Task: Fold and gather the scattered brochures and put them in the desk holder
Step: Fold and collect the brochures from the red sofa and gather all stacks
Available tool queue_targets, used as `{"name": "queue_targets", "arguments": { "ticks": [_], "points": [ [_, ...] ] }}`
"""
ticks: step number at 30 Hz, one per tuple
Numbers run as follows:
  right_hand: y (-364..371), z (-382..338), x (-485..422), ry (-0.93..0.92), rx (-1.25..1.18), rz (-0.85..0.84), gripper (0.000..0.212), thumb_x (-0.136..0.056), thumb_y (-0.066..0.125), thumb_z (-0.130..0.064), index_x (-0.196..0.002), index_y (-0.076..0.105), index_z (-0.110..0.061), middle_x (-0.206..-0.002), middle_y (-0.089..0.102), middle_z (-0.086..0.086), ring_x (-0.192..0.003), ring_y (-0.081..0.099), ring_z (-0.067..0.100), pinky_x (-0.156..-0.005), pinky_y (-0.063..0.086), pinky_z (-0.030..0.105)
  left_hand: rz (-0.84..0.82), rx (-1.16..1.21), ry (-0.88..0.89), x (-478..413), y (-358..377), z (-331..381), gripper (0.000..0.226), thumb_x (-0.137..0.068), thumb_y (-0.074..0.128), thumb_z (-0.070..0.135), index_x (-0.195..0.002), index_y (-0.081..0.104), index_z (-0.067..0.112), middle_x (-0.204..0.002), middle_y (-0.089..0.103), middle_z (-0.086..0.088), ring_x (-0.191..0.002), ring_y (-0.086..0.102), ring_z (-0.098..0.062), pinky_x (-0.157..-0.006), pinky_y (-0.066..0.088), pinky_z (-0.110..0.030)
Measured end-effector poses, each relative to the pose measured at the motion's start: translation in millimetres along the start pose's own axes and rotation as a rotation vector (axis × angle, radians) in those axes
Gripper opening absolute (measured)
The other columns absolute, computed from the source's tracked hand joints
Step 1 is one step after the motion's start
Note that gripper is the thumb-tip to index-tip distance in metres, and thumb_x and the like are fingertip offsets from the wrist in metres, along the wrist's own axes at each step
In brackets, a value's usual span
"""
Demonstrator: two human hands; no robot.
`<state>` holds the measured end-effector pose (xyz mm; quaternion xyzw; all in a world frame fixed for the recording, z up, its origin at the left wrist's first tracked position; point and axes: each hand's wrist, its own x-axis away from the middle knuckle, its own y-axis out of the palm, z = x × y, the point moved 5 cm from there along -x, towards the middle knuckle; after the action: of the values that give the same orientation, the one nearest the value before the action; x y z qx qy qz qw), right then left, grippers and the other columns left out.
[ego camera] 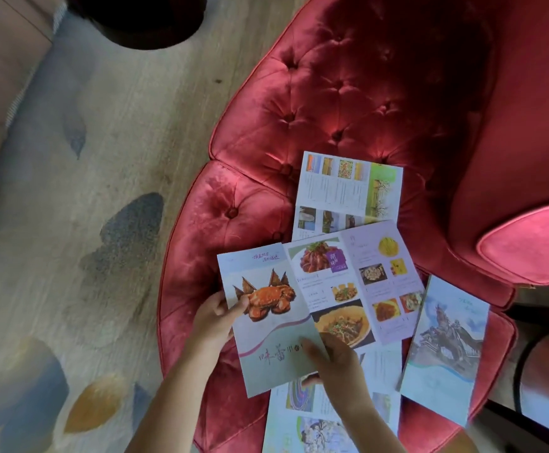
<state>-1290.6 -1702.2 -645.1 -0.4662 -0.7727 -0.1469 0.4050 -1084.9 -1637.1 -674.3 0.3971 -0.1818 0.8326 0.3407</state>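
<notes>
- The left hand (pixel 215 313) grips the left edge of the open food brochure (pixel 315 299), with its thumb on the crab picture.
- The right hand (pixel 338 358) is blurry. It seems to pinch the bottom edge of the same brochure.
- The food brochure lies on the seat of the red chair (pixel 348 109), on top of a photo brochure (pixel 345 194) and a pale brochure (pixel 381 371).
- The desk holder is not in view.
- The seat is soft, so the fold could come out crooked.
- Lifting the food brochure could drag the pale brochure off the front edge onto the rug (pixel 86 191).
- A folded brochure (pixel 446 348) sits at the seat's right edge, where a bump could knock it off.
- There is open room on the left, but the chair arm (pixel 528 240) closes in the right.
</notes>
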Motion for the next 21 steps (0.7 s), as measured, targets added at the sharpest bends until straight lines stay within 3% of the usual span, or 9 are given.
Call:
{"name": "queue_targets", "arguments": {
  "ticks": [2,4,6,8,11,13,15,18,21],
  "points": [
    [-9.3,-13.8,2.6,-0.19,0.222,0.108,0.02,-0.087,0.066,-0.021,-0.096,0.061,-0.038,-0.092,0.069,-0.013,-0.08,0.066,0.008,-0.061,0.056,0.025,-0.099,0.047,0.006,6.4,2.8,6.4,0.018,-0.09,0.059,0.009,-0.106,0.068,0.011,-0.095,0.074,-0.004,-0.084,0.07,-0.016,-0.068,0.054,-0.025],
    [-16.9,-25.1,6.3,-0.312,0.35,0.223,0.034,-0.084,0.068,-0.035,-0.115,0.055,-0.042,-0.112,0.062,-0.016,-0.104,0.059,0.009,-0.079,0.052,0.027,-0.174,0.135,0.04,14.5,6.6,16.8,0.024,-0.092,0.055,0.009,-0.113,0.065,0.012,-0.102,0.075,-0.003,-0.092,0.071,-0.017,-0.073,0.058,-0.025],
    [-16.7,-33.1,7.0,-0.274,0.266,0.189,0.061,-0.08,0.066,-0.053,-0.135,0.043,-0.041,-0.136,0.047,-0.017,-0.127,0.044,0.007,-0.097,0.048,0.04,-0.268,0.216,0.052,25.1,12.0,27.5,0.033,-0.088,0.055,0.013,-0.12,0.062,0.011,-0.113,0.072,-0.009,-0.102,0.069,-0.023,-0.083,0.059,-0.033],
    [-9.9,-43.7,7.3,-0.195,0.02,0.075,0.069,-0.075,0.064,-0.061,-0.137,0.037,-0.05,-0.139,0.043,-0.027,-0.129,0.042,-0.005,-0.103,0.045,0.032,-0.334,0.23,0.062,36.8,15.0,40.3,0.041,-0.085,0.056,0.016,-0.126,0.059,0.012,-0.119,0.069,-0.01,-0.108,0.067,-0.025,-0.09,0.055,-0.039],
    [-4.5,-63.7,16.1,-0.194,-0.14,-0.031,0.056,-0.073,0.064,-0.068,-0.125,0.044,-0.061,-0.121,0.051,-0.045,-0.108,0.047,-0.027,-0.079,0.046,0.006,-0.394,0.253,0.125,47.5,17.3,60.5,0.036,-0.085,0.059,0.019,-0.121,0.064,0.021,-0.121,0.068,-0.008,-0.112,0.065,-0.023,-0.091,0.054,-0.038],
    [-3.2,-70.3,23.0,-0.227,-0.151,-0.117,0.052,-0.071,0.06,-0.071,-0.121,0.053,-0.056,-0.118,0.058,-0.04,-0.104,0.052,-0.023,-0.074,0.046,0.001,-0.408,0.234,0.188,49.5,20.3,69.7,0.033,-0.085,0.063,0.023,-0.118,0.065,0.024,-0.122,0.067,-0.007,-0.114,0.064,-0.022,-0.093,0.054,-0.038],
    [-0.6,-73.2,25.7,-0.247,-0.146,-0.159,0.039,-0.078,0.063,-0.06,-0.113,0.064,-0.044,-0.108,0.069,-0.025,-0.097,0.064,-0.009,-0.069,0.048,0.004,-0.382,0.111,0.273,47.0,26.3,72.3,0.031,-0.087,0.063,0.026,-0.118,0.065,0.021,-0.12,0.068,-0.005,-0.114,0.063,-0.021,-0.096,0.052,-0.038],
    [0.2,-54.8,12.0,-0.176,-0.042,-0.024,0.008,-0.089,0.065,-0.029,-0.095,0.07,-0.028,-0.085,0.075,-0.01,-0.077,0.069,0.0,-0.058,0.047,0.008,-0.146,-0.291,0.459,35.6,33.2,64.7,0.017,-0.09,0.063,0.018,-0.106,0.064,0.011,-0.103,0.069,0.002,-0.103,0.063,-0.016,-0.09,0.047,-0.034],
    [2.4,-22.7,-7.7,-0.051,0.121,0.037,0.006,-0.091,0.062,-0.018,-0.096,0.064,-0.017,-0.081,0.067,-0.007,-0.075,0.064,0.013,-0.051,0.042,0.01,0.084,-0.81,0.59,21.2,39.3,41.2,0.022,-0.081,0.07,0.012,-0.099,0.066,0.001,-0.102,0.064,-0.009,-0.104,0.056,-0.028,-0.089,0.044,-0.044]
  ]
}}
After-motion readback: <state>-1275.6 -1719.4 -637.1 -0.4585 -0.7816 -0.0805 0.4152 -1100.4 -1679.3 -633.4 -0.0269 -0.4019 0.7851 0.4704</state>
